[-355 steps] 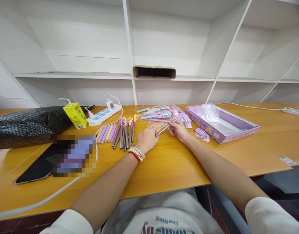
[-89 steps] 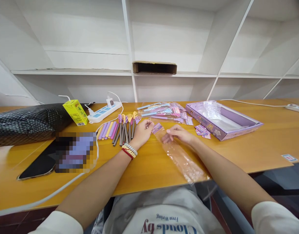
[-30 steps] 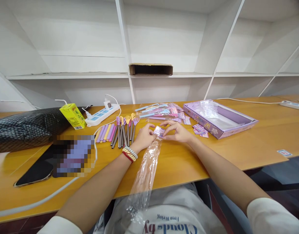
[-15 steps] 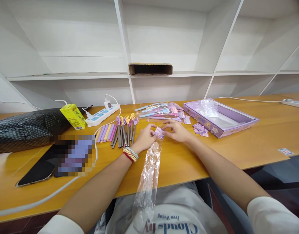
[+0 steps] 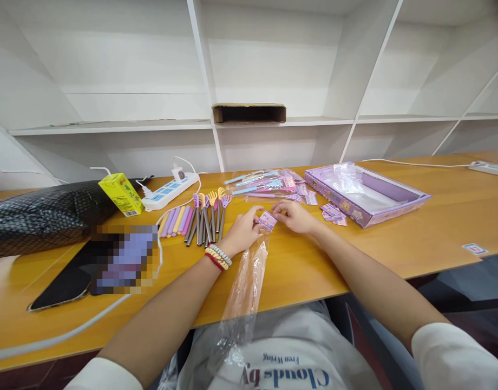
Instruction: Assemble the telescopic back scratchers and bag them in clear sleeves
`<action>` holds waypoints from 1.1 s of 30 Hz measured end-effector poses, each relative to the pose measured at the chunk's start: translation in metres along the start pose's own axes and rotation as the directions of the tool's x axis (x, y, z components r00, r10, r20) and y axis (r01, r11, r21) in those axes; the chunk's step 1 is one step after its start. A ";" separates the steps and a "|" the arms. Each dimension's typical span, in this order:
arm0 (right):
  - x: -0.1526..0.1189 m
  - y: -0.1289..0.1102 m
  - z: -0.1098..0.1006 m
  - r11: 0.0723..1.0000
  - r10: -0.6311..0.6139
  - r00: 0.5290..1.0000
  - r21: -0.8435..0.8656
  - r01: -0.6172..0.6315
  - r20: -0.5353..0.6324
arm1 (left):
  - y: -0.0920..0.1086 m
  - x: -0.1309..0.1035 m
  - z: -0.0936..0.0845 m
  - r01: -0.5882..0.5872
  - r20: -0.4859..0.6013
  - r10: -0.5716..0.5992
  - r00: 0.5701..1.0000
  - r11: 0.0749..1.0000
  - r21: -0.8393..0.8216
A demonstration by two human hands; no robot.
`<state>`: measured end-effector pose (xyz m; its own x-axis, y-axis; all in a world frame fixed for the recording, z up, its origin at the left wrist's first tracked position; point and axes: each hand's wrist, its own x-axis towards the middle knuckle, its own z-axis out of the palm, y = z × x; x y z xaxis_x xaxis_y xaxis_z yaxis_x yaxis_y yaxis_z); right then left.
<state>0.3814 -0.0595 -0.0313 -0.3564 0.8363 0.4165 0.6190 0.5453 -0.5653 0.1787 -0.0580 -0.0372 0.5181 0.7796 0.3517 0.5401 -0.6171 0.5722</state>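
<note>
Head view: both hands meet over the bench around a small purple card, with a long clear bag trailing from just below the card toward the near edge and over it, onto the wearer's shirt. Three seconds ago the bag slanted to the near right and the right hand was at its upper end; now it runs to the near left, and the card sits between the two hands. Compared with a second ago, the right hand's fingers have drawn back toward the card's right edge, leaving more of its printed face bare. My reading is that the work is at the card and the bag's upper end, with neither let go.

On the left, the left hand pinches the card's left edge between thumb and fingers. At the other edge, the right hand's thumb and forefinger curl close; I cannot tell whether they grip the card or only stand beside it.

Left of the hands lie metal rods with claw heads; loose cards lie to the right.

Hard to make out: whether the card is inside the bag or merely against it, and whether the bag holds anything, since glare crosses the film. The left hand hides part of the bag's top, and a pixelated patch masks whatever lies beside the black phone.
</note>
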 end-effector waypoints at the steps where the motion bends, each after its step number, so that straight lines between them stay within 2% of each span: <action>1: 0.000 0.000 0.000 1.000 -0.012 1.000 -0.007 0.012 0.002 | 0.000 0.000 0.000 -0.009 -0.001 0.009 1.000 1.000 0.008; 16: -0.001 -0.001 -0.002 0.994 -0.091 0.996 -0.065 0.090 -0.012 | -0.001 -0.001 0.000 -0.027 0.006 0.026 1.000 0.999 0.040; 20: -0.003 0.001 0.000 0.982 -0.155 0.988 -0.113 0.154 0.002 | 0.000 0.000 0.000 -0.026 0.011 0.026 1.000 1.000 0.000; 22: -0.001 0.003 -0.001 0.975 -0.184 0.982 -0.133 0.179 -0.033 | 0.000 0.001 0.000 -0.003 0.013 0.004 1.000 0.999 -0.037; 24: 0.001 0.008 -0.008 0.973 -0.192 0.974 -0.152 0.173 -0.117 | -0.002 0.002 0.000 0.036 0.005 -0.036 0.999 0.997 -0.065; 26: 0.004 0.015 -0.022 0.978 -0.154 0.951 -0.182 0.107 -0.269 | -0.004 0.003 -0.001 0.090 -0.022 -0.092 0.996 0.992 -0.084; 27: 0.004 0.020 -0.032 0.980 -0.108 0.924 -0.198 0.036 -0.366 | -0.004 0.004 -0.001 0.118 -0.041 -0.122 0.992 0.988 -0.095; 28: 0.004 0.025 -0.044 0.976 -0.043 0.882 -0.207 -0.062 -0.468 | -0.005 0.005 -0.001 0.146 -0.065 -0.153 0.986 0.984 -0.101; 30: -0.002 0.035 -0.068 0.929 0.122 0.770 -0.201 -0.310 -0.626 | -0.005 0.006 -0.002 0.197 -0.114 -0.209 0.971 0.975 -0.105; 31: -0.006 0.041 -0.080 0.883 0.206 0.731 -0.199 -0.426 -0.651 | -0.005 0.006 -0.003 0.217 -0.136 -0.230 0.964 0.971 -0.103; 33: -0.016 0.051 -0.099 0.757 0.384 0.701 -0.229 -0.612 -0.601 | -0.004 0.007 -0.004 0.247 -0.167 -0.262 0.951 0.963 -0.105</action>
<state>0.4882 -0.0503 0.0036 0.4086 0.7618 0.5027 0.8471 -0.1114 -0.5197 0.1777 -0.0502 -0.0343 0.2402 0.9205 0.3081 0.5790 -0.3907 0.7157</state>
